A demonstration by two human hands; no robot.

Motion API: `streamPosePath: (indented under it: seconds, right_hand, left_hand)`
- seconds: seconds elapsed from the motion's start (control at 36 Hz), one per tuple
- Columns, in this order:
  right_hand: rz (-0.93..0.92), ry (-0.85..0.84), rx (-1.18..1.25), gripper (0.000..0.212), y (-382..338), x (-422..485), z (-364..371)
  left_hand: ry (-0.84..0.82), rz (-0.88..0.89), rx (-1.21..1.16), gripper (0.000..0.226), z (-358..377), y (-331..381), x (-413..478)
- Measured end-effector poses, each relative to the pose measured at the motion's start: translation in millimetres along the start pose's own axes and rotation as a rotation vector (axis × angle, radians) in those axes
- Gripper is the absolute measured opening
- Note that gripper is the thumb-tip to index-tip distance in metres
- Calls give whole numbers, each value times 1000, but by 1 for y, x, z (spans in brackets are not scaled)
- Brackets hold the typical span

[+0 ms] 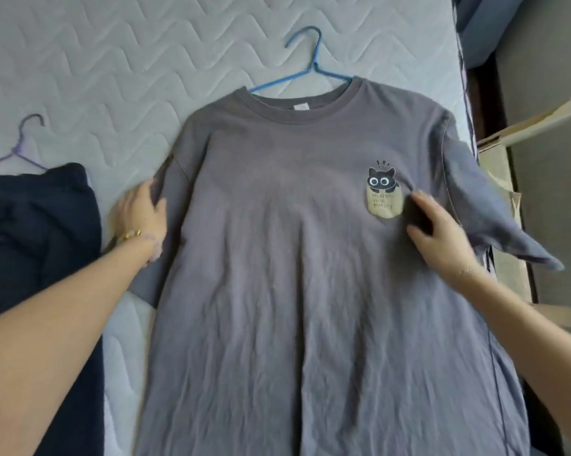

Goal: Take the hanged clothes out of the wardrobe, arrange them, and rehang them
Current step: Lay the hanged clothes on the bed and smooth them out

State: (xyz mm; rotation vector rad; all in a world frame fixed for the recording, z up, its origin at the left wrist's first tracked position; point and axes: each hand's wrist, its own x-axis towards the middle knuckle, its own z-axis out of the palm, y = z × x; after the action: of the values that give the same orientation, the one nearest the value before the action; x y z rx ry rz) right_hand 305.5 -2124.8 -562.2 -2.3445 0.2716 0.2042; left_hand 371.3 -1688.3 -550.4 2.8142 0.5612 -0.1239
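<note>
My left hand (142, 212) pinches the grey shirt (277, 258) at 9 o'clock. My right hand (438, 235) lies flat, fingers apart, at 3 o'clock, by the cat (381, 181).
</note>
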Motion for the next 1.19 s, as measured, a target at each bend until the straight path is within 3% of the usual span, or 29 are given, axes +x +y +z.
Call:
streamPosePath:
  seconds: [0.08, 0.25, 0.5, 0.67, 0.78, 0.92, 1.06, 1.11, 1.19]
  right_hand:
    - [-31, -5, -129, 55, 11, -37, 13]
    - [-37, 46, -252, 53, 7, -63, 27]
    - [-140, -154, -406, 56, -20, -108, 59]
    - [-32, -185, -428, 60, -29, -113, 65]
    - [12, -141, -424, 61, -34, -116, 72]
    - [52, -142, -409, 62, -35, -115, 72]
    - [108, -148, -355, 58, -49, -122, 64]
    - [162, -134, -311, 52, -57, -133, 57]
    - [215, -136, -259, 46, -57, -162, 44]
  left_hand:
    - [-147, -184, 31, 56, -14, -36, -16]
    - [-327, -251, -72, 62, -29, -49, -12]
    - [-149, -206, -174, 49, -62, -64, -3]
    - [30, -274, -286, 32, -95, -79, 30]
    - [112, -197, -291, 26, -122, -82, 68]
    - [-1, -104, -215, 25, -128, -77, 100]
    - [38, -49, 89, 44, -99, -82, 76]
    - [65, 40, 47, 44, -87, -82, 40]
    - [-16, 168, -207, 34, -66, -89, -40]
